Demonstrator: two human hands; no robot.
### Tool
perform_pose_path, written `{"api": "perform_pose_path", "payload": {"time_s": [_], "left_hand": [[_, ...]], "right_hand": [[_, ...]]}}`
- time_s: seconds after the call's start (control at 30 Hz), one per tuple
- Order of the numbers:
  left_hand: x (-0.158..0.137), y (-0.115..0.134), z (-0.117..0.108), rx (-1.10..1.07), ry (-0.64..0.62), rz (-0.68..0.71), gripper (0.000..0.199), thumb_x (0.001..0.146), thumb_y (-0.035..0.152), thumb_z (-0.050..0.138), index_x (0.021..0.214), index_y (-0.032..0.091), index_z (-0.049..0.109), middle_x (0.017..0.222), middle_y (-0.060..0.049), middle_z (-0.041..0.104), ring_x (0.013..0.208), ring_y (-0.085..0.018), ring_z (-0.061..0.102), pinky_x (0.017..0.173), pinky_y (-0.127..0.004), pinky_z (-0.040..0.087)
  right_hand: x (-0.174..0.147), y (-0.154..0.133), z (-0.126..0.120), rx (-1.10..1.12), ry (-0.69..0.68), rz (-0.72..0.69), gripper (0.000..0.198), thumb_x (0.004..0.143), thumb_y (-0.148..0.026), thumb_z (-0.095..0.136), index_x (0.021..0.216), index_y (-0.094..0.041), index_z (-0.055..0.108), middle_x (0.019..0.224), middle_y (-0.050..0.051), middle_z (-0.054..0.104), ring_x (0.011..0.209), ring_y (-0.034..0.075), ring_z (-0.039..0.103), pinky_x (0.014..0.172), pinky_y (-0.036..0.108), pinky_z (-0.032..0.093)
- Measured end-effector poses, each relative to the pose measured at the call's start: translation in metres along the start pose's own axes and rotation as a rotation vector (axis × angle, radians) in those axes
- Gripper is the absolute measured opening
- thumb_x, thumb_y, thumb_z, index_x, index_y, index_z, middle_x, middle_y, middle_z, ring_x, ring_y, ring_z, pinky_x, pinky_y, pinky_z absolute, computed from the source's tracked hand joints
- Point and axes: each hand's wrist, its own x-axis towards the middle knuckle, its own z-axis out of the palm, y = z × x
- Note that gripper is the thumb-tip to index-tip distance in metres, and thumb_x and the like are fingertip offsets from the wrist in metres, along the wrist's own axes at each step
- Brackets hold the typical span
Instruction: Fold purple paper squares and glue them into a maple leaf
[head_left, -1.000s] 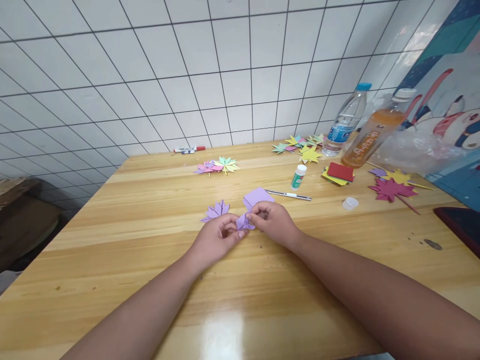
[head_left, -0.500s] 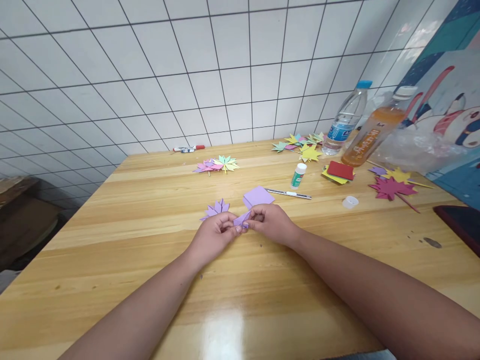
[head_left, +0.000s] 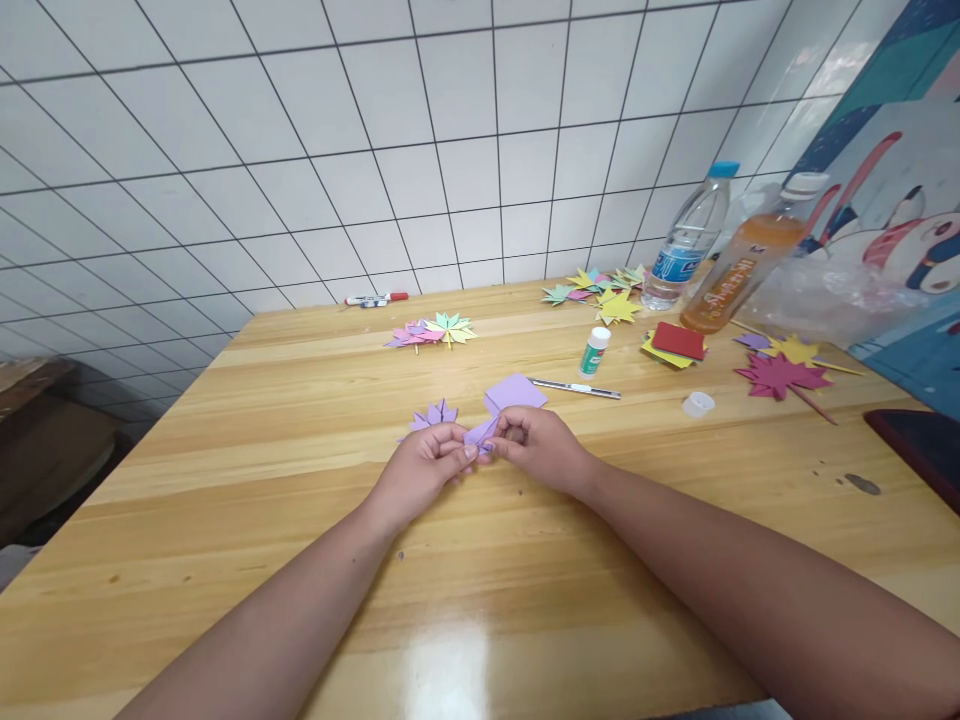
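Note:
Between my two hands is a small folded piece of purple paper (head_left: 480,433), held just above the wooden table. My left hand (head_left: 425,465) pinches its left side between thumb and fingers. On the other side, my right hand (head_left: 544,447) grips the right edge with its fingertips, which partly cover the folds. A purple pleated paper leaf (head_left: 437,413) lies just beyond my left hand, partly hidden by it. Behind my right hand rest purple paper squares (head_left: 517,391), with a slim utility knife (head_left: 576,387) beside them.
A glue stick (head_left: 594,352) stands uncapped-looking near its loose white cap (head_left: 698,404). Red and yellow paper squares (head_left: 679,342), finished paper leaves (head_left: 784,373), a water bottle (head_left: 686,245) and an orange drink bottle (head_left: 750,265) sit right. Markers (head_left: 376,299) lie by the tiled wall.
My left thumb has shifted slightly left along the purple paper, so a bit more of it shows. My right hand keeps its hold. The view has moved very slightly.

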Motion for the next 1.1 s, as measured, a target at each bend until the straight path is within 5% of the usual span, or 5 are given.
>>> {"api": "perform_pose_path", "payload": {"time_s": [0.13, 0.4, 0.57, 0.87, 1.1], "left_hand": [[-0.001, 0.001, -0.001, 0.019, 0.011, -0.013, 0.028, 0.067, 0.04, 0.069, 0.077, 0.016, 0.058, 0.075, -0.004, 0.07, 0.064, -0.013, 0.059, 0.057, -0.023, 0.041], [0.0, 0.001, -0.002, -0.04, 0.015, -0.019, 0.027, 0.068, 0.039, 0.069, 0.079, 0.016, 0.059, 0.076, -0.004, 0.069, 0.069, -0.014, 0.061, 0.057, -0.021, 0.041], [0.0, 0.001, -0.002, -0.019, 0.011, -0.004, 0.029, 0.069, 0.04, 0.068, 0.083, 0.015, 0.061, 0.074, -0.003, 0.067, 0.07, -0.014, 0.061, 0.057, -0.021, 0.042], [0.0, 0.0, 0.0, 0.011, 0.018, -0.002, 0.031, 0.068, 0.042, 0.068, 0.084, 0.016, 0.061, 0.073, -0.004, 0.067, 0.07, -0.015, 0.061, 0.058, -0.022, 0.042], [0.001, -0.003, 0.001, 0.062, 0.024, 0.014, 0.03, 0.066, 0.042, 0.069, 0.08, 0.017, 0.058, 0.067, 0.0, 0.065, 0.064, -0.013, 0.059, 0.056, -0.022, 0.042]], "right_hand": [[-0.002, -0.001, 0.0, -0.073, 0.107, -0.093, 0.018, 0.07, -0.023, 0.063, 0.081, -0.02, 0.048, 0.069, -0.006, 0.055, 0.053, 0.007, 0.043, 0.052, 0.019, 0.032], [-0.007, -0.007, -0.004, -0.209, 0.075, -0.321, 0.016, 0.07, -0.006, 0.052, 0.078, -0.018, 0.056, 0.078, -0.002, 0.055, 0.055, 0.007, 0.042, 0.056, 0.019, 0.034], [-0.008, -0.008, -0.001, -0.154, 0.036, -0.258, 0.019, 0.071, -0.014, 0.058, 0.089, -0.019, 0.059, 0.079, -0.001, 0.058, 0.053, 0.006, 0.042, 0.053, 0.019, 0.035], [-0.001, 0.001, 0.004, 0.073, 0.081, 0.005, 0.014, 0.072, -0.029, 0.061, 0.07, -0.016, 0.062, 0.058, -0.003, 0.054, 0.049, 0.007, 0.039, 0.045, 0.018, 0.031], [-0.001, 0.001, 0.005, 0.168, 0.047, 0.057, 0.018, 0.069, -0.032, 0.063, 0.067, -0.015, 0.059, 0.064, 0.001, 0.062, 0.054, 0.009, 0.048, 0.049, 0.019, 0.036]]}}
